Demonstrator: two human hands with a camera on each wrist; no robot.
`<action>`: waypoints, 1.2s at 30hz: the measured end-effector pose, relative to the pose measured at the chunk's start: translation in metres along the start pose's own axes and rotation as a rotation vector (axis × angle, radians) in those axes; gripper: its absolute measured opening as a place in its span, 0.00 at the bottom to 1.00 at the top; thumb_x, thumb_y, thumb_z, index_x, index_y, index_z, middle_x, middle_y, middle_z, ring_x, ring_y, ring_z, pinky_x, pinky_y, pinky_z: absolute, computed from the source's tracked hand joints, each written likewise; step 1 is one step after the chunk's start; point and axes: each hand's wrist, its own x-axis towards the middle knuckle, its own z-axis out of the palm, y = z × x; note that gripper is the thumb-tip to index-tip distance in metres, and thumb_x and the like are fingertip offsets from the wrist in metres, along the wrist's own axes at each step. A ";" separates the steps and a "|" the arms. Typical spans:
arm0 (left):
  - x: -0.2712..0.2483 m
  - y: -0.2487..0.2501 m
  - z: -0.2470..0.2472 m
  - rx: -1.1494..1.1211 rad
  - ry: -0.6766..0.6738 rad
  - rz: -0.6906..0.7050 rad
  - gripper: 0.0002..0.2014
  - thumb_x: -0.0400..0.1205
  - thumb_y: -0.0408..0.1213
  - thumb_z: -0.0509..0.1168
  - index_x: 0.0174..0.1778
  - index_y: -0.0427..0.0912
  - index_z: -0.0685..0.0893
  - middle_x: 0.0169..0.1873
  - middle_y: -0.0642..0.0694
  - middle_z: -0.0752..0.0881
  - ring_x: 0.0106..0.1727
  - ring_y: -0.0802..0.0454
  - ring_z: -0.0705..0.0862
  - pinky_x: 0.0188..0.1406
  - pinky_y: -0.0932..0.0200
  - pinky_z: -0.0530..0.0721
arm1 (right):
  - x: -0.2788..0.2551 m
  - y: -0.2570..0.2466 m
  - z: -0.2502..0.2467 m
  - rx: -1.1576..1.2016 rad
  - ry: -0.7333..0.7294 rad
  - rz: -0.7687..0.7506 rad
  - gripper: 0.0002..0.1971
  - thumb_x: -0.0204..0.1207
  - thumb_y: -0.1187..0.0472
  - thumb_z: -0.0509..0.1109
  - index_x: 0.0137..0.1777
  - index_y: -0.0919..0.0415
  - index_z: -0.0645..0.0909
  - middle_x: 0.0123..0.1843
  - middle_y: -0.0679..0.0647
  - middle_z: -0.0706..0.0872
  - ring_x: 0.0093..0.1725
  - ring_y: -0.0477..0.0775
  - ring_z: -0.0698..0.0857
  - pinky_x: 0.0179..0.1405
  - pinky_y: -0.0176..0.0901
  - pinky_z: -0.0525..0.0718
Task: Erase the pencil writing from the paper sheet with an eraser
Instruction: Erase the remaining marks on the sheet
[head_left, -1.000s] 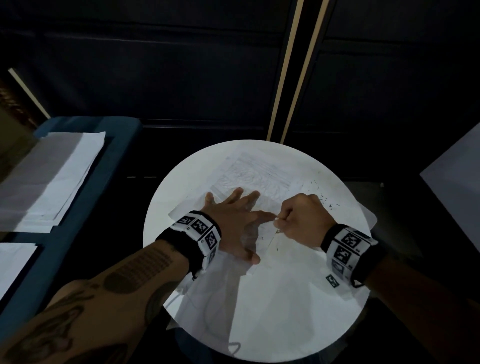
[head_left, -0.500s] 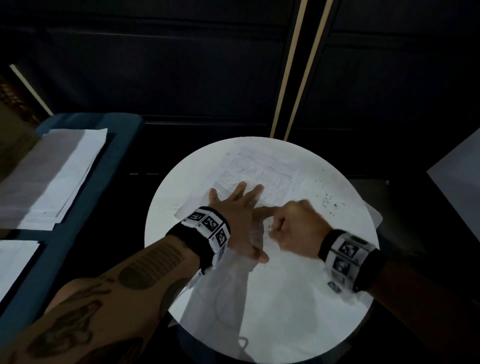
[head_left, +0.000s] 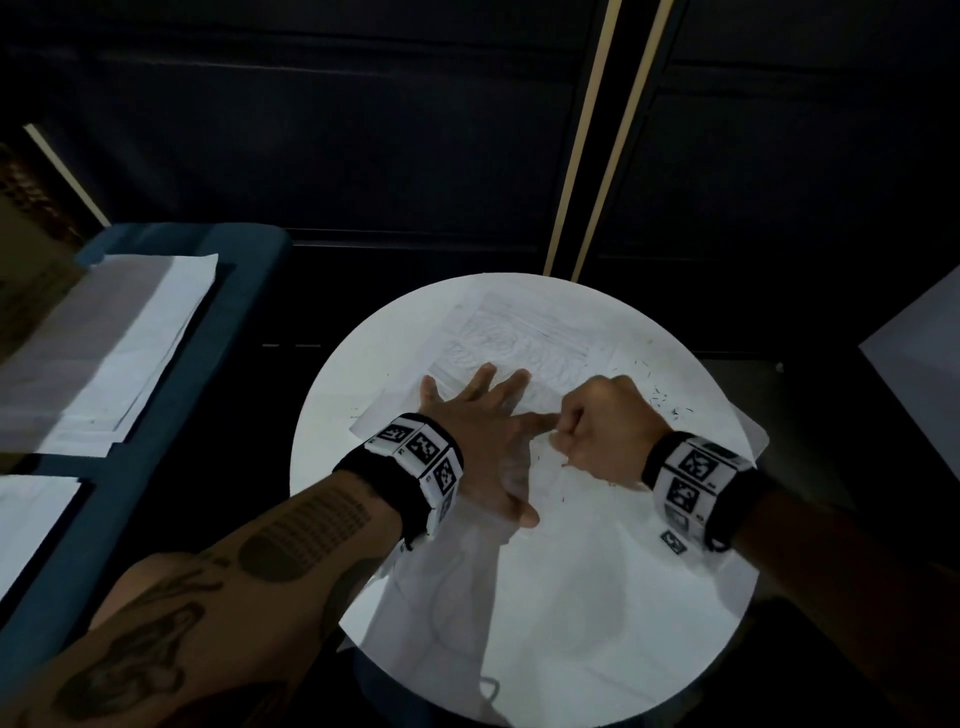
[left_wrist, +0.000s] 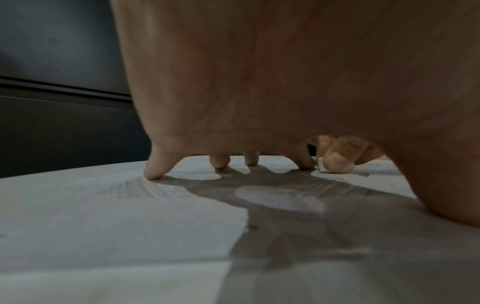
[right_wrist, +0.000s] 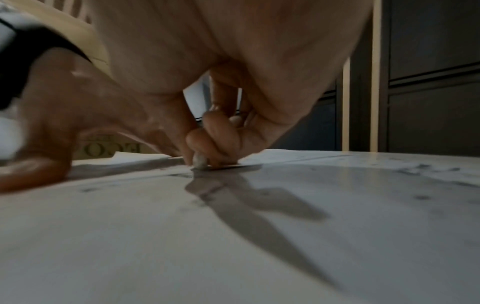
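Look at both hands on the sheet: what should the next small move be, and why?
Probably another short rub toward the far pencil marks. The right hand pinches the eraser down on the paper sheet, the left hand presses it flat with spread fingers, and dense pencil writing remains beyond the fingertips.

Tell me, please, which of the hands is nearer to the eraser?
Right. The right hand pinches the eraser against the paper sheet; the left hand lies flat beside it, pressing the sheet.
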 end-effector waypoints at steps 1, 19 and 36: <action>-0.001 0.001 0.001 0.000 -0.003 -0.002 0.59 0.64 0.81 0.71 0.85 0.79 0.39 0.90 0.54 0.28 0.90 0.42 0.27 0.76 0.07 0.44 | -0.002 -0.004 0.002 -0.003 -0.022 -0.019 0.12 0.74 0.59 0.78 0.30 0.55 0.85 0.31 0.45 0.87 0.38 0.45 0.88 0.43 0.48 0.92; 0.000 -0.001 -0.001 0.008 -0.035 -0.001 0.62 0.63 0.82 0.72 0.86 0.78 0.37 0.89 0.54 0.26 0.90 0.40 0.27 0.75 0.06 0.44 | -0.003 0.000 0.008 0.007 -0.031 -0.045 0.12 0.74 0.55 0.79 0.31 0.54 0.85 0.31 0.44 0.86 0.40 0.46 0.87 0.45 0.50 0.92; 0.000 -0.002 0.001 0.010 -0.028 -0.003 0.62 0.63 0.82 0.71 0.83 0.82 0.34 0.88 0.56 0.25 0.89 0.41 0.25 0.76 0.07 0.43 | -0.014 0.005 0.008 -0.009 -0.060 -0.086 0.10 0.75 0.56 0.77 0.32 0.56 0.86 0.26 0.43 0.85 0.31 0.38 0.85 0.43 0.49 0.92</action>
